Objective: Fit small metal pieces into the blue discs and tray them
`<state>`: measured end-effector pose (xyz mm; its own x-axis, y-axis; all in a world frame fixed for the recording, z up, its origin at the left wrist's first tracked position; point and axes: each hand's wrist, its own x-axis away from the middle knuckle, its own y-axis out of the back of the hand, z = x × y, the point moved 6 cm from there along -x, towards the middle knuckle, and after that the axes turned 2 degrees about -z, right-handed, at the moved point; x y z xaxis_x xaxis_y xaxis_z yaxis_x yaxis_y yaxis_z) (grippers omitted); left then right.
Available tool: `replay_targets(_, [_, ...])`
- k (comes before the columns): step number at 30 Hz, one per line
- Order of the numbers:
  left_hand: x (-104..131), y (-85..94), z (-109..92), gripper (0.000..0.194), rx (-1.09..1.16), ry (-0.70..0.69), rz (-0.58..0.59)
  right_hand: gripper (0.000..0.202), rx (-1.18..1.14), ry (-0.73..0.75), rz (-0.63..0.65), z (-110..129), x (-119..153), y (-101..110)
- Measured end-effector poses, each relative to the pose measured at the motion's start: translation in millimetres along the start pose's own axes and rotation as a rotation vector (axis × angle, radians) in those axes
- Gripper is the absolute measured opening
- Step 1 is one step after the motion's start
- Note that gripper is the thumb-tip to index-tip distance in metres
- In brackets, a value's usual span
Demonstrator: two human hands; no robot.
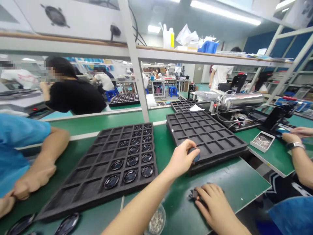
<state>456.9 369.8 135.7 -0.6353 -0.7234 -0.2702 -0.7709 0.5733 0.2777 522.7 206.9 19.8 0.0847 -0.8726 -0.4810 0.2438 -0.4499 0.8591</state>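
Right hand (215,204): lay palm down near the front edge of the counter (234,182), fingers curled together over a small dark part (194,195) that peeked out at its fingertips; how firmly it gripped could not be told.
Small dish (156,222): sat at the counter's front edge beside the left forearm, holding tiny metal pieces.
Left hand (182,160): reached forward, fingers closed around a dark round disc (195,156), held at the near left corner of the right-hand tray.
Right-hand tray (207,133): black foam grid stacked on another, its visible cells bare, toward the counter's right side.
Left-hand tray (107,166): black foam grid lying at an angle; round lens-like discs (133,160) filled its right columns, the left cells unfilled.
Loose discs (67,223): two dark ovals lay at the front left edge, just in front of that tray.
Co-worker on the left (31,173): a bare forearm in a blue sleeve rested on the counter's left edge.
Co-worker on the right (297,145): a wrist with a watch, beside a small white box (262,141) of small parts.
Farther back: a shiny metal cylinder (241,101) on a fixture, and a person in black (73,93) seated beyond the counter's rear edge.
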Motion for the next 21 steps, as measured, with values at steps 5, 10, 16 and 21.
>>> replay_targets(5, [-61,-51.9,7,0.01,-0.205,-0.049,0.06,0.024,0.012,-0.064,-0.092,-1,-7,-8])
replay_targets(10, [-64,-64.3,15,0.014,-0.466,-0.03,0.059,0.021,-0.004,-0.051,-0.121,-2,-7,-8])
replay_targets(16, [-13,-18.3,-13,0.029,-0.669,-0.098,-0.131,0.028,0.014,0.044,-0.198,-13,8,-17])
replay_targets(21, [148,129.8,1,0.026,-0.909,0.148,-0.709,0.037,-0.022,0.089,-0.174,-24,17,-24])
